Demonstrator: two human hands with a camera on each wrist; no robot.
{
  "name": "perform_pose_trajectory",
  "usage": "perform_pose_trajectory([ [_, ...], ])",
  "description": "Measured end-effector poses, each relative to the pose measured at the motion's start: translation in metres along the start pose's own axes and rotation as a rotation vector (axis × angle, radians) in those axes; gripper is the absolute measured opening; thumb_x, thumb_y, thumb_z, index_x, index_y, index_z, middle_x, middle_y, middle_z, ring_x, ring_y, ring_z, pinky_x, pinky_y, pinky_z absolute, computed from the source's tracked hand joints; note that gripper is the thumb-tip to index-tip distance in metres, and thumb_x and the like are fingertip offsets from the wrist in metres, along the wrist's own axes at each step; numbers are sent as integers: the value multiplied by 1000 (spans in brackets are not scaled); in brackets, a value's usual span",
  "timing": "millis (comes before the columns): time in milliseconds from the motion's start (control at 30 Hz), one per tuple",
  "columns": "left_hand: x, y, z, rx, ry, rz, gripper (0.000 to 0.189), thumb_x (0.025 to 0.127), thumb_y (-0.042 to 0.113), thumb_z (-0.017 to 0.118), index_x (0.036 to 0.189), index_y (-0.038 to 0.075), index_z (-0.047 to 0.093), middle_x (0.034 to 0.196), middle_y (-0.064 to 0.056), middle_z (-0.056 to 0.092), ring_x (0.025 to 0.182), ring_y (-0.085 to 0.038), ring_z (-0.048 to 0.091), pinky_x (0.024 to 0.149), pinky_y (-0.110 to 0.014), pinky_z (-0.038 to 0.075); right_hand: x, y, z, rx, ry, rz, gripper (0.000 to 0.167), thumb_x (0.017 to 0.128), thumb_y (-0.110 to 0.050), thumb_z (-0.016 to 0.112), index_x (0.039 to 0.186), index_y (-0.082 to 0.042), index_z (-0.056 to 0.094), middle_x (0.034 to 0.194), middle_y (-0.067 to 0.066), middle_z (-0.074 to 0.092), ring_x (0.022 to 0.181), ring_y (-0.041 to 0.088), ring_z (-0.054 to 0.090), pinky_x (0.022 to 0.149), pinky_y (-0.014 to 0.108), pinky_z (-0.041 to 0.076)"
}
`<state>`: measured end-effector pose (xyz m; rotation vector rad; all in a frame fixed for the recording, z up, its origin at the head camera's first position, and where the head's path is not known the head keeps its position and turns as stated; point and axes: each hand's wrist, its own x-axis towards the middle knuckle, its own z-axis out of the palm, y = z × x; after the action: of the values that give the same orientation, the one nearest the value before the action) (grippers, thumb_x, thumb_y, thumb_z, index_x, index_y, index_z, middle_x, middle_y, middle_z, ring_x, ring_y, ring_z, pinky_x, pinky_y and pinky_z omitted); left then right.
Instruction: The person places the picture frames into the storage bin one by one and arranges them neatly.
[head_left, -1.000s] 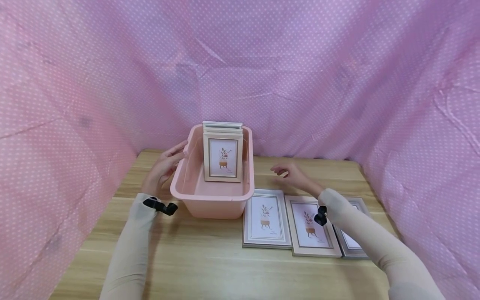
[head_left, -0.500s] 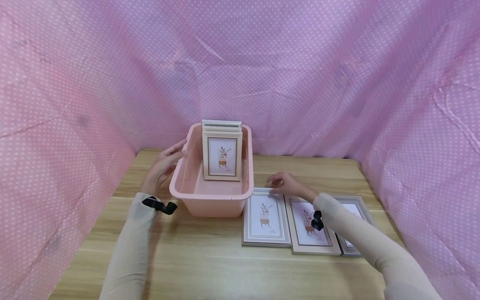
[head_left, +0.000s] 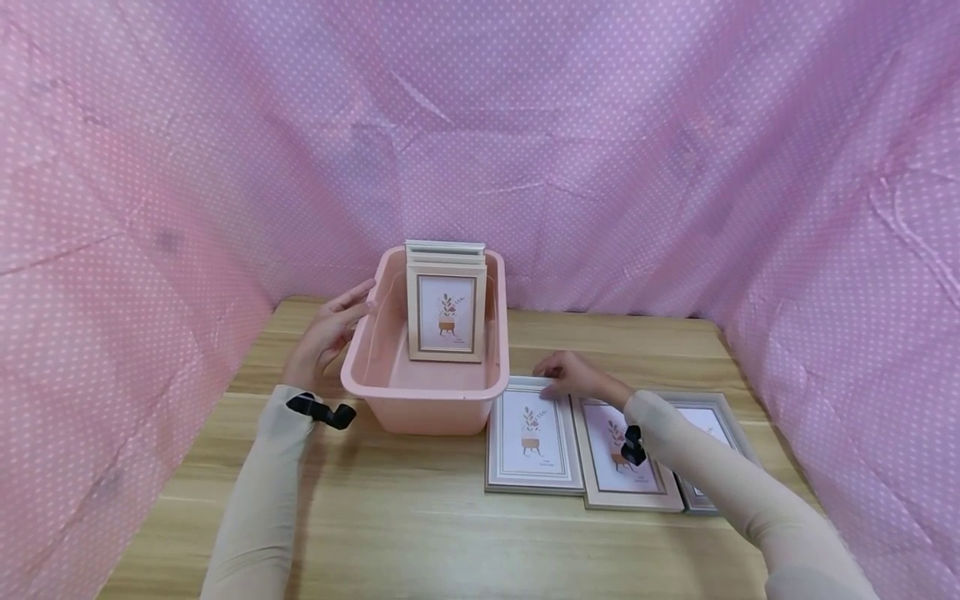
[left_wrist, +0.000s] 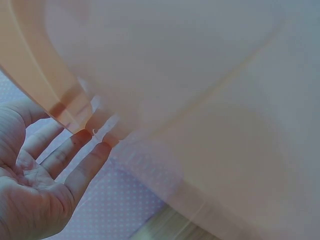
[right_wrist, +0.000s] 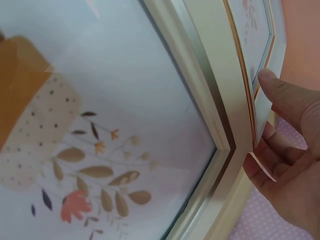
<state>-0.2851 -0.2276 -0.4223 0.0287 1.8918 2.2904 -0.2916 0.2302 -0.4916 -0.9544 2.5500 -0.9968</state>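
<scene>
In the head view, a pink plastic tub [head_left: 427, 408] holds several picture frames standing upright, the front one [head_left: 447, 355] cream with a plant print. My left hand [head_left: 324, 337] is at the tub's left side, fingers fairly straight; in the left wrist view the fingertips touch its rim [left_wrist: 75, 107]. My right hand [head_left: 576, 377] is at the upper right corner of a white picture frame [head_left: 529, 482] lying flat beside the tub. In the right wrist view, the thumb [right_wrist: 280, 92] presses the face of that frame and the fingers curl under its edge, pinching it.
A cream picture frame [head_left: 637, 502] lies right of the white one, and a grey frame [head_left: 720, 404] lies beyond it, partly under the right sleeve. All rest on a wooden table [head_left: 420, 533]. Pink dotted cloth [head_left: 570, 167] hangs around the back and sides.
My right hand has come down from above the table onto the white picture frame's upper right corner and now grips it. The left hand has stayed at the tub.
</scene>
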Motion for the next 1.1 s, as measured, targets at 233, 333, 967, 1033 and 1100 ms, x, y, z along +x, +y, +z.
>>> perform_pose_trajectory([
  [233, 1, 0, -2, -10, 30, -25, 64, 101, 15, 66, 159, 14, 37, 141, 3, 55, 95, 3, 67, 79, -14, 60, -1, 3, 0, -28, -2, -11, 28, 81, -1, 83, 108, 1, 77, 100, 12, 75, 89, 14, 60, 80, 28, 56],
  [333, 1, -1, -1, -5, 29, -19, 64, 101, 16, 66, 158, 14, 38, 142, 4, 54, 96, 2, 67, 79, -14, 60, -1, 6, -1, -50, 0, 7, 25, 82, -2, 83, 106, 0, 78, 100, 11, 76, 91, 14, 61, 81, 27, 56],
  [967, 5, -2, -2, -6, 29, -22, 64, 101, 15, 65, 159, 13, 37, 146, -3, 51, 96, 1, 68, 80, -16, 61, -2, 16, 1, 1, 24, -18, 19, 83, -4, 83, 101, -1, 80, 100, 13, 75, 92, 16, 65, 81, 26, 57],
  [1033, 4, -2, -2, -17, 26, -10, 64, 101, 13, 64, 159, 12, 37, 137, 2, 55, 96, 0, 68, 80, -16, 61, -3, 14, 0, 1, 25, 2, 19, 84, -5, 83, 103, -2, 80, 102, 12, 76, 93, 16, 66, 82, 25, 58],
  [1100, 4, -1, -2, -22, 22, 0, 63, 101, 12, 64, 158, 12, 38, 129, 6, 58, 96, 0, 68, 80, -17, 61, -3, 12, -1, 6, 25, 26, 20, 84, -5, 83, 104, -2, 80, 104, 13, 77, 94, 15, 68, 82, 24, 58],
])
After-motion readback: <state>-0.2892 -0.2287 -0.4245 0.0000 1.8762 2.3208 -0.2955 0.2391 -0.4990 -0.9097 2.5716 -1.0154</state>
